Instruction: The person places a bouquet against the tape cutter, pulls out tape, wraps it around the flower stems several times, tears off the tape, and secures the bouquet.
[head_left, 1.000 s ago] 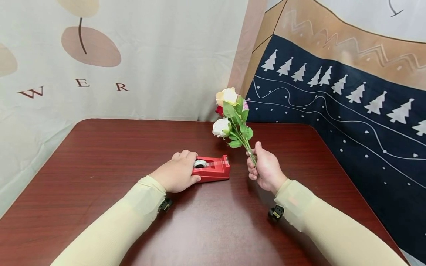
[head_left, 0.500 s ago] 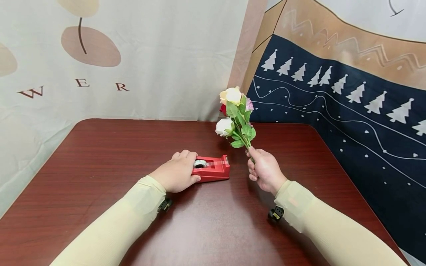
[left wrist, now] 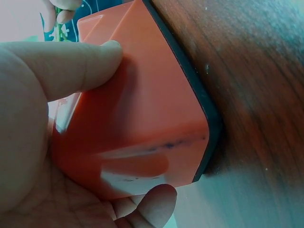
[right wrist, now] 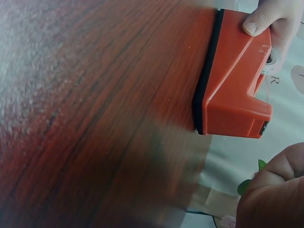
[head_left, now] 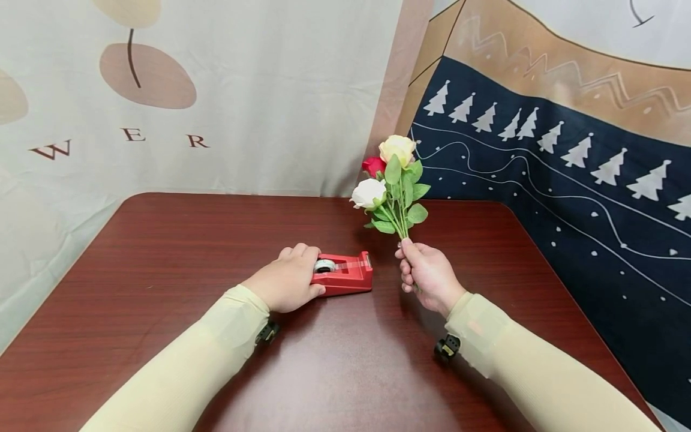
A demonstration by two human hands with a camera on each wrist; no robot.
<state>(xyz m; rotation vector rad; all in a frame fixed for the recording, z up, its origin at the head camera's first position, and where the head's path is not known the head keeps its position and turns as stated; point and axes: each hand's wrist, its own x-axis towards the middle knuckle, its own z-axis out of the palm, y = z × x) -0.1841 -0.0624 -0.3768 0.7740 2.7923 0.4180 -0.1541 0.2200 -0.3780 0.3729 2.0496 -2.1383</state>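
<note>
A red tape dispenser (head_left: 348, 279) stands on the table, its white tape roll (head_left: 324, 266) showing on top and its toothed end facing right. My left hand (head_left: 291, 279) grips the dispenser's left end; in the left wrist view the thumb (left wrist: 90, 66) lies along one side and other fingers wrap the far side. To the right, my right hand (head_left: 429, 273) holds a small bunch of roses (head_left: 396, 186) by the stems, thumb pressed on them. The blooms are white, cream and red, pointing up and away, above the table. The stem ends are hidden in the hand.
The dark red-brown wooden table (head_left: 189, 240) has its far edge against a pale printed curtain (head_left: 270, 90). A navy curtain with white trees (head_left: 518, 162) hangs on the right side. A small black wrist camera (head_left: 447, 347) sits at the right cuff.
The roses have turned in my right hand and swung rightward, now more upright, with the pinkish bloom out of sight. My thumb has come down onto the stems. The left hand and dispenser are still.
</note>
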